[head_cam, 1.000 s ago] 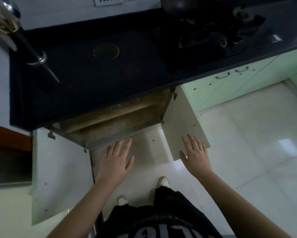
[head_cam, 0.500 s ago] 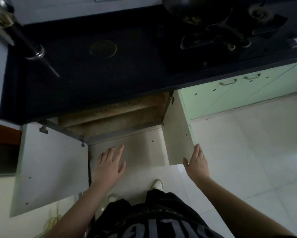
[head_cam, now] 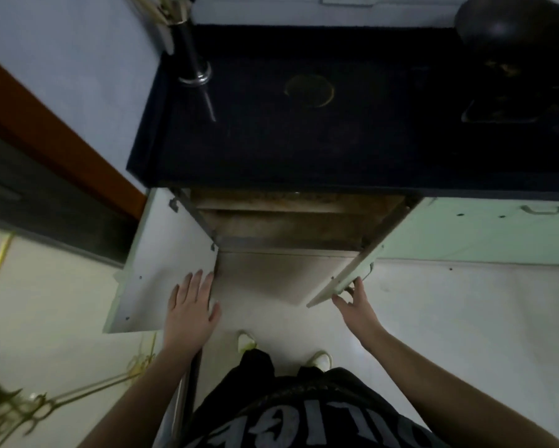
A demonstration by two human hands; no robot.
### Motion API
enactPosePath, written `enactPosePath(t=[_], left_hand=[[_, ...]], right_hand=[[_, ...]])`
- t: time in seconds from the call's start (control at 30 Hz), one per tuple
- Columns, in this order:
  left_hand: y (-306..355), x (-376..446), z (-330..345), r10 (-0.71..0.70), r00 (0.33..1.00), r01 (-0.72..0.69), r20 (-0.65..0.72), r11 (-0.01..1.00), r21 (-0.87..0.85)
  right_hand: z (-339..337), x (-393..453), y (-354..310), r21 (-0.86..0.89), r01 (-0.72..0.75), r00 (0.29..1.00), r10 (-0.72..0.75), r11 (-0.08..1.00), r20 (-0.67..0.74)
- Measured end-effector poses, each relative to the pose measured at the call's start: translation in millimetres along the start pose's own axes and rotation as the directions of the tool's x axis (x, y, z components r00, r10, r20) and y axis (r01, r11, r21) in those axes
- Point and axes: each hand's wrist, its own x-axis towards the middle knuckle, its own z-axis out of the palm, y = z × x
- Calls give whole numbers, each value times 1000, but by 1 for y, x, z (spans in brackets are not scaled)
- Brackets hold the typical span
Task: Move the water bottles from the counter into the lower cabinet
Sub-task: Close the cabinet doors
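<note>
The lower cabinet stands open beneath the dark counter, with both doors swung outward. The person's left hand lies flat, fingers straight and relaxed, against the inner face of the left door. The right hand reaches to the free edge of the right door, fingers slightly curled at it; whether they actually pinch the edge or only touch it cannot be told from this angle. No water bottles show anywhere: none on the visible counter, which carries only a metal utensil holder and a dark wok, and none on the visible part of the cabinet shelves, whose depths are dim. Judging from this, either the bottles are stowed out of sight and the doors are about to be closed, or the moving has yet to begin.
</note>
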Motion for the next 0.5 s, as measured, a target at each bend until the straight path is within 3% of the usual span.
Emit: enactPosePath(t=[0.17, 0.3, 0.4, 0.5], left_hand=[[-63, 9, -9, -254, 967, 253, -9, 967, -41], [-103, 15, -9, -438, 894, 446, 94, 889, -102], [-124, 19, -5, -490, 852, 521, 184, 826, -214], [-131, 22, -5, -485, 851, 525, 202, 794, -305]], right_hand=[[31, 14, -28, 121, -38, 999, 39, 992, -3], [43, 26, -33, 166, -41, 998, 49, 985, -40], [51, 31, -37, 209, -59, 996, 71, 976, -48], [56, 34, -44, 241, -101, 991, 118, 965, -57]])
